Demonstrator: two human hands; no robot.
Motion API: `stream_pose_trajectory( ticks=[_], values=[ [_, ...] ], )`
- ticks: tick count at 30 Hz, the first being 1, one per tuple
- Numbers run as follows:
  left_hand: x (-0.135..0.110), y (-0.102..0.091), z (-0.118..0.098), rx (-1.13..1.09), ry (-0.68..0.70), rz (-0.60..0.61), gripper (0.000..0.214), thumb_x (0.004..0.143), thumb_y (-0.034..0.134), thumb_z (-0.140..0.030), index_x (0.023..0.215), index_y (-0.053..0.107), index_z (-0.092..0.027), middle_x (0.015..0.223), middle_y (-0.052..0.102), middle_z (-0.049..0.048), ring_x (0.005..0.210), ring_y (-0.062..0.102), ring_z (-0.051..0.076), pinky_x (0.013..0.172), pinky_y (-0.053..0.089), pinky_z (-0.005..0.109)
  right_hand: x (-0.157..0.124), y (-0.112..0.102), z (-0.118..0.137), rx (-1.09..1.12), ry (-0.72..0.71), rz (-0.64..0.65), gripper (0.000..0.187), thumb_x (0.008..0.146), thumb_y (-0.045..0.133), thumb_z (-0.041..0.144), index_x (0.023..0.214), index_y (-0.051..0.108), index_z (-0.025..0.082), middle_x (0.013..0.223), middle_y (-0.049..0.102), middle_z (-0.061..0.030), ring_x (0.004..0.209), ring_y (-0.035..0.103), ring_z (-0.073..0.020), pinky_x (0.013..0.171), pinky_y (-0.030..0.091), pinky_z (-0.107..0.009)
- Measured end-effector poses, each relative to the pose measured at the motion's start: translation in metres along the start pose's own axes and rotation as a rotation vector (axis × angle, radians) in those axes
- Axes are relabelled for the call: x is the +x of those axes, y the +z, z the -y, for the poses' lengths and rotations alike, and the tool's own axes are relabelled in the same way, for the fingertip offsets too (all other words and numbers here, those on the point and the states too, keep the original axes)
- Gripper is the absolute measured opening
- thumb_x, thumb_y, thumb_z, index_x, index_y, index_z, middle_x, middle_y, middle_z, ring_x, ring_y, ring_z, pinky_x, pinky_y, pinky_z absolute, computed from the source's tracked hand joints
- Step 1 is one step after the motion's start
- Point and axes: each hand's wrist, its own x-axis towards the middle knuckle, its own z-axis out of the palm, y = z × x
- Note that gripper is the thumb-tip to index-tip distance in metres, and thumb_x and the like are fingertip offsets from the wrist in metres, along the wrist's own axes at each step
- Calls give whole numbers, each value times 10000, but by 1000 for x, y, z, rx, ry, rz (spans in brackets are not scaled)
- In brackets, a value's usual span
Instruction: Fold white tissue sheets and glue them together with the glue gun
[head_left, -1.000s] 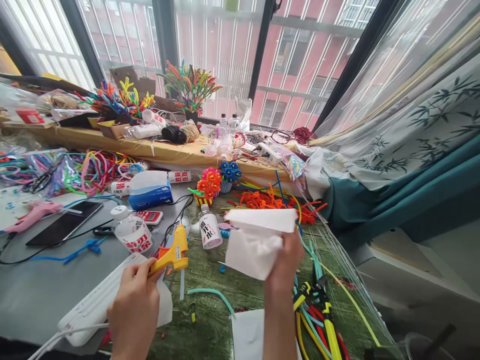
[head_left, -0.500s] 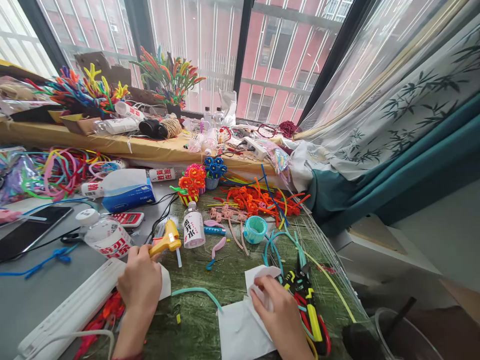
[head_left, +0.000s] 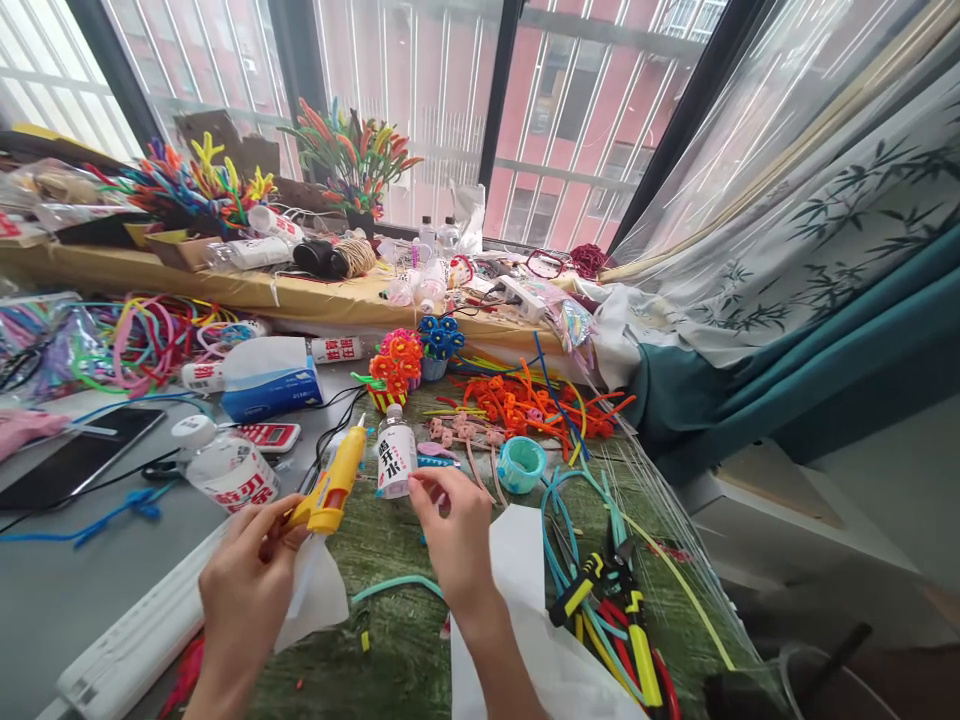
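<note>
My left hand [head_left: 251,575] is closed around the handle of a yellow glue gun [head_left: 341,480], whose nozzle points up. My right hand [head_left: 457,530] reaches in front of a labelled plastic bottle [head_left: 395,450]. Its thumb and fingertips are pinched together; whatever may be between them is too small to make out. Beneath the right forearm lies white paper [head_left: 517,550]. A white tissue-like sheet [head_left: 315,590] sits beside the left hand. Between the hands runs a turquoise pipe cleaner [head_left: 397,582], and a turquoise ring-shaped pot [head_left: 523,465] stands beyond the right hand.
Pliers with yellow-black handles [head_left: 637,640] lie at the right among turquoise stems. Orange pipe cleaners [head_left: 525,400] and small flower pots [head_left: 395,365] stand behind. A white power strip [head_left: 142,630], a bottle [head_left: 225,465] and a phone [head_left: 82,460] are at the left.
My left hand has turned the glue gun, so its nozzle now points up. My right hand has left the white paper and moved up and left towards the bottle. The paper has shifted.
</note>
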Motion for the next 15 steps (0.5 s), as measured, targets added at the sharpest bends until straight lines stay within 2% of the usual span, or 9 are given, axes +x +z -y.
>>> stream_pose_trajectory(
  ticks=[2, 5, 9, 15],
  values=[
    [0, -3, 0, -57, 15, 8, 357, 717, 557, -476, 911, 705, -216, 820, 617, 10, 613, 569, 144, 576, 463, 282, 6, 15, 4, 41, 20, 40, 138, 898, 626, 168, 870, 756, 203, 800, 719, -14, 647, 615, -153, 618, 464, -254],
    [-1, -7, 0, -138, 40, 34, 300, 717, 591, -464, 864, 708, -230, 783, 605, 4, 642, 571, 145, 564, 485, 253, 7, 26, 7, 111, 55, 90, 132, 881, 650, 171, 870, 778, 198, 798, 739, -19, 649, 632, -147, 615, 474, -232],
    [-3, -11, 2, -246, 63, 89, 235, 729, 624, -391, 870, 712, -226, 814, 615, 12, 667, 571, 141, 568, 519, 231, 0, 26, 17, 211, 78, 135, 147, 891, 665, 270, 863, 790, 196, 783, 754, -21, 653, 641, -150, 610, 489, -227],
    [-7, -17, 7, -358, 94, 112, 184, 719, 682, -303, 889, 722, -244, 850, 599, -7, 659, 574, 122, 517, 485, 191, -15, 17, 37, 370, 128, 98, 172, 860, 674, 315, 818, 776, 183, 738, 715, -21, 600, 555, -138, 551, 437, -237]
  ],
)
